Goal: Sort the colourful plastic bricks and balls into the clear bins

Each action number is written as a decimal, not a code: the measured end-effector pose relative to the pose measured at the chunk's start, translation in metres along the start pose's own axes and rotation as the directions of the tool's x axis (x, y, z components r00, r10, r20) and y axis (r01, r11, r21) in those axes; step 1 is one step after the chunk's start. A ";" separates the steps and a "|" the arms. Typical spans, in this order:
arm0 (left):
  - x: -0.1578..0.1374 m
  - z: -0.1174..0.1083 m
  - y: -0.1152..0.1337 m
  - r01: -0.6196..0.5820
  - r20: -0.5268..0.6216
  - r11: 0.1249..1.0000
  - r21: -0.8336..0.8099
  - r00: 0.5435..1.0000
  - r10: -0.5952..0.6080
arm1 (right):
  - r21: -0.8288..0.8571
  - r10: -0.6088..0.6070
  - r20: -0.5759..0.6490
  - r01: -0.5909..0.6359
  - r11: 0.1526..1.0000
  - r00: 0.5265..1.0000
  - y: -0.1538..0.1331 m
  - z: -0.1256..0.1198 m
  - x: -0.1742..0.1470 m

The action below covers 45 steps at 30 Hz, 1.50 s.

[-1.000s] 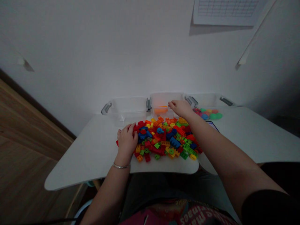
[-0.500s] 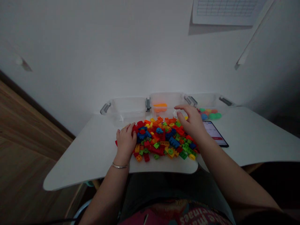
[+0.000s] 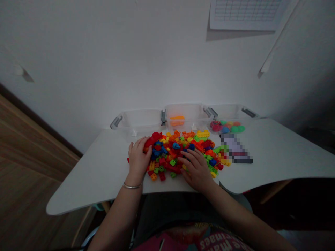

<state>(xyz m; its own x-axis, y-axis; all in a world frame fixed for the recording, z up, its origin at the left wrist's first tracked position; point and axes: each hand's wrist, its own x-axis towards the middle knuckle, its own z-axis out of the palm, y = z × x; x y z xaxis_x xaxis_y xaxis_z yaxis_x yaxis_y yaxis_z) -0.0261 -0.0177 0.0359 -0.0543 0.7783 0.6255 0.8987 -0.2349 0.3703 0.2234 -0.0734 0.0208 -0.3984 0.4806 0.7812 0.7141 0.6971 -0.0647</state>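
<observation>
Both hands are now placed at the brick pile [image 3: 173, 152], right hand [image 3: 195, 169] returned loose-fingered to its near-right side, brick-handling seemingly resumed; left hand [image 3: 139, 157] at its left edge, grip unclear.

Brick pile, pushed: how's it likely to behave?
The brick pile will probably spread, since its pieces lie jumbled. They look like moulded plastic, so likely stiff and light. Mostly blocky shapes suggest sliding over rolling.
</observation>
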 end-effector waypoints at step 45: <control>0.108 -0.004 0.010 0.036 0.197 0.926 0.376 0.973 -0.118 | 0.043 -0.011 0.066 0.008 0.999 0.998 0.004 0.000 -0.011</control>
<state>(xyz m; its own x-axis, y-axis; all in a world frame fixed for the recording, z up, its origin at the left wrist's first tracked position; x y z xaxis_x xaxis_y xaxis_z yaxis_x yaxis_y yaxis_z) -0.0244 0.0617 0.1103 -0.0734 0.9001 0.4294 0.9938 0.0300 0.1071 0.2301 -0.0760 0.0116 -0.4431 0.5074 0.7390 0.6855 0.7230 -0.0854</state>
